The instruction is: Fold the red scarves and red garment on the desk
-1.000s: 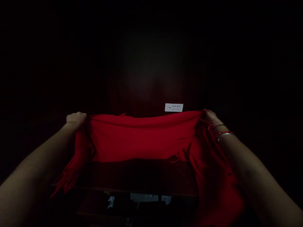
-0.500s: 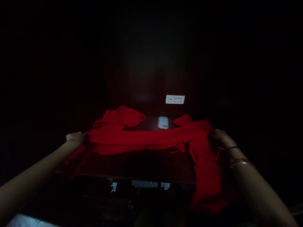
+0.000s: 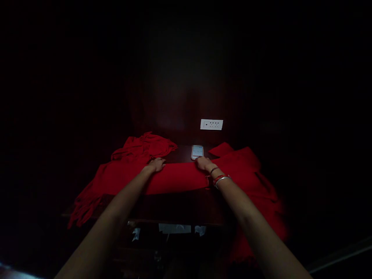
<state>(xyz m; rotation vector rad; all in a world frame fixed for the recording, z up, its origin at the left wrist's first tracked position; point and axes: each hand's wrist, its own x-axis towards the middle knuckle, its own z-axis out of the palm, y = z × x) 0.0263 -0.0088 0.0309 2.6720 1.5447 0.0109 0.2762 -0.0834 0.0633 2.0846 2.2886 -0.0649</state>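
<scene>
A red fringed scarf (image 3: 174,178) lies in a long folded band across a dark table, its tassels spread at the left front. My left hand (image 3: 157,164) rests on the band's far edge with its fingers stretched out. On the same edge, further right, lies my right hand (image 3: 203,163), its fingers lowered onto the cloth just in front of a phone (image 3: 197,151). Neither hand grips the fabric. Bands and a metal bangle circle the right wrist. More red cloth (image 3: 252,182) spreads on the right and hangs down in front.
Behind the band at the left is a crumpled red fringed heap (image 3: 145,145). A white socket plate (image 3: 212,124) is on the dark wall. The table (image 3: 180,209) has its front edge towards me, with pale items (image 3: 174,228) below it. Surroundings are very dark.
Both hands have let go of the stretched ends and moved inward onto the middle of the scarf. The band, held taut before, now lies flat on the table.
</scene>
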